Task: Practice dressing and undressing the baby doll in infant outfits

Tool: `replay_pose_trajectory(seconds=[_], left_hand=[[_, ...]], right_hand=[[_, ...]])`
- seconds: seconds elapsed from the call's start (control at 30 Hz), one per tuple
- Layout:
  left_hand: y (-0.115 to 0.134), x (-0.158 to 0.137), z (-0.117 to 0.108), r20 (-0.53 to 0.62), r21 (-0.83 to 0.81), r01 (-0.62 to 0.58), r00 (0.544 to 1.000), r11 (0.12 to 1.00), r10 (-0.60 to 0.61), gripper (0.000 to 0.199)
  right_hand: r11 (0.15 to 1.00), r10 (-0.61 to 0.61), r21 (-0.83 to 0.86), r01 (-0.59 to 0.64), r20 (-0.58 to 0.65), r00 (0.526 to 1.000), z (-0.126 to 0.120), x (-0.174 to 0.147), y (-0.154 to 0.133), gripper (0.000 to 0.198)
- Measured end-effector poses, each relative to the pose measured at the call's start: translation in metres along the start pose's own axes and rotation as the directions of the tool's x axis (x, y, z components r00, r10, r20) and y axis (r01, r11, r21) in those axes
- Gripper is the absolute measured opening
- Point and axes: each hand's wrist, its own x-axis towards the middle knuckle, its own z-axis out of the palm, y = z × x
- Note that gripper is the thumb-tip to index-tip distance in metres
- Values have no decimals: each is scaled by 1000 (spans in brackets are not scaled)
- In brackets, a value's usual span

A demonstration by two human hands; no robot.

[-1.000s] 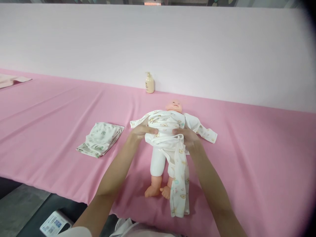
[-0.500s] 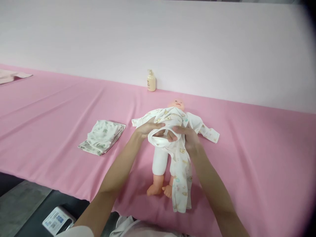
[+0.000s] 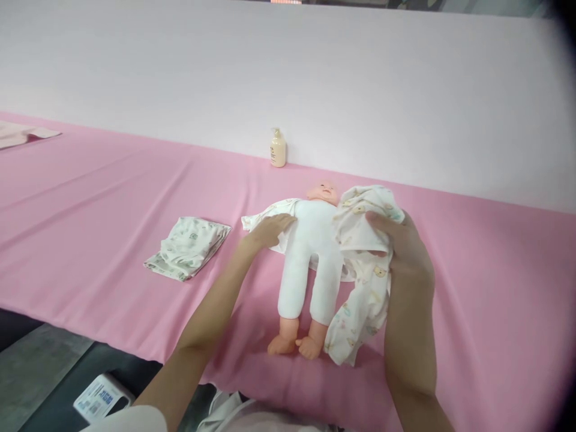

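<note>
A baby doll (image 3: pixel 312 231) lies on its back on the pink cloth, with a white body and bare feet toward me. My left hand (image 3: pixel 271 231) rests against the doll's side at the chest, fingers stretched out, over one spread part of a printed baby romper (image 3: pixel 281 209). At the doll's other side, my right hand (image 3: pixel 407 246) grips the bunched part of that romper and holds it up. One leg of the garment hangs down beside the doll's legs. The doll's arm on that side is hidden by the fabric.
A cream pump bottle (image 3: pixel 278 150) stands by the white wall. Folded printed cloth (image 3: pixel 189 246) lies left of the doll. Pale pink fabric (image 3: pixel 22 135) is at the far left. Below the table's front edge sits a white device with a label (image 3: pixel 101 399).
Both hands held the bunched romper over the doll's torso. My right hand has carried it to the right, uncovering the torso, while my left hand has let go of the bunched part.
</note>
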Motion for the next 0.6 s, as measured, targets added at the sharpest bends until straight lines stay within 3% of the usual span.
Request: replay_pose_trajectory(seconds=[0.07, 0.13, 0.23, 0.4, 0.5, 0.6], left_hand=[[7, -3, 12, 69, 181, 34, 997, 983, -48, 87], [16, -4, 18, 58, 267, 23, 997, 963, -40, 94], [24, -2, 14, 29, 242, -122, 992, 962, 119, 80], [42, 0, -3, 88, 101, -343, 938, 934, 335, 71], [69, -4, 9, 122, 101, -455, 888, 885, 443, 63], [105, -12, 36, 135, 192, -580, 814, 791, 565, 48]], right_hand=[[1000, -17, 1, 17, -44, 999, -9, 1, -5, 27], [999, -41, -8, 41, -45, 998, -15, 2, -9, 29], [995, -98, -25, 98, -10, 995, -21, 3, -10, 26], [986, -167, 52, 161, 141, 976, -32, 6, -1, 29], [968, -218, 161, 192, 163, 962, -42, 11, 6, 36], [944, -278, 222, 244, 141, 950, -48, 14, 10, 36]])
